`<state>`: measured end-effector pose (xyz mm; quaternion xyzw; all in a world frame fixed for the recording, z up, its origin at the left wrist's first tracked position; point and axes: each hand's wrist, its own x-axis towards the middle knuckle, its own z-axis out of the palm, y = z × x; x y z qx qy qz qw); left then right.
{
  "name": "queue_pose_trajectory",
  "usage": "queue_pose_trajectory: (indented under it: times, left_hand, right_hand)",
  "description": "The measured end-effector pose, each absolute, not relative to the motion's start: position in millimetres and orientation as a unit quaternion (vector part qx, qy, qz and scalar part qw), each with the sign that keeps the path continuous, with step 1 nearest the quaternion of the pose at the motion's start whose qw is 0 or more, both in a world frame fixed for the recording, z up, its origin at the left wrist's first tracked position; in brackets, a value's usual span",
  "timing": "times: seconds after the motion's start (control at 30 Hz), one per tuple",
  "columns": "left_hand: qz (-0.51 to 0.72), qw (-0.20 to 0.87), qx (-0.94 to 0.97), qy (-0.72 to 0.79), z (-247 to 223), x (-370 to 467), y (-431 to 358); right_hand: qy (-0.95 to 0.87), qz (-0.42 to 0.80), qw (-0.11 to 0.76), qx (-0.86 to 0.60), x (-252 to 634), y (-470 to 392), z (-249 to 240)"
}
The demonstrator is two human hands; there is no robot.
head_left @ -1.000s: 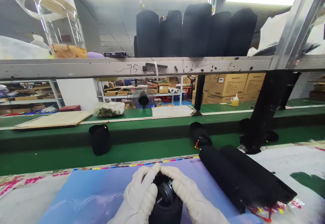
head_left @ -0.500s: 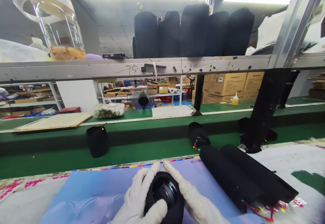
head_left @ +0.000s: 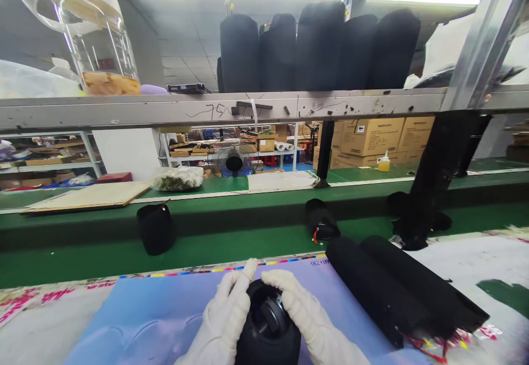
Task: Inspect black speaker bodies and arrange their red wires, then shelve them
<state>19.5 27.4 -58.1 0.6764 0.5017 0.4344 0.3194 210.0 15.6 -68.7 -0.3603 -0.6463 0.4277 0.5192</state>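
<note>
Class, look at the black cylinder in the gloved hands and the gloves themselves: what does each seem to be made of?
Black cylinder: seemingly matte black fabric over a glossy hard core, probably plastic, judging by the shiny rings inside its open end. Gloves on the left hand and right hand: white knit cloth, likely cotton; soft wrinkles, no shine.

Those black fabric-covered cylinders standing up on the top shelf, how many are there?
5, side by side on the metal shelf: far left, second, the tallest in the middle, fourth, and far right. More may be hidden behind them.

Black cylindrical speaker (head_left: 268,329), open end up showing driver, upright on blue sheet.
</note>
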Motion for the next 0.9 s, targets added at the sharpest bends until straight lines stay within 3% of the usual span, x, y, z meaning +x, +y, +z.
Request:
queue_pose_trajectory:
  times: [0.13, 0.27, 0.47, 0.73, 0.9]
  left_hand:
    - [0.434, 0.357, 0.692, 0.454, -59, 15, 23]
    - [0.463, 0.312, 0.725, 0.405, -67, 15, 19]
    - [0.439, 0.373, 0.691, 0.437, -60, 17, 30]
    - [0.456, 0.319, 0.697, 0.451, -67, 18, 29]
    - [0.442, 0.347, 0.691, 0.454, -63, 18, 26]
  right_hand:
    - [-0.646, 0.477, 0.490, -0.339, 216, 3, -53]
    - [-0.673, 0.469, 0.437, -0.369, 221, -7, -43]
    - [-0.642, 0.477, 0.468, -0.375, 216, 12, -52]
    - [-0.646, 0.448, 0.494, -0.372, 218, 14, -56]
    - [-0.660, 0.433, 0.487, -0.374, 208, 18, -52]
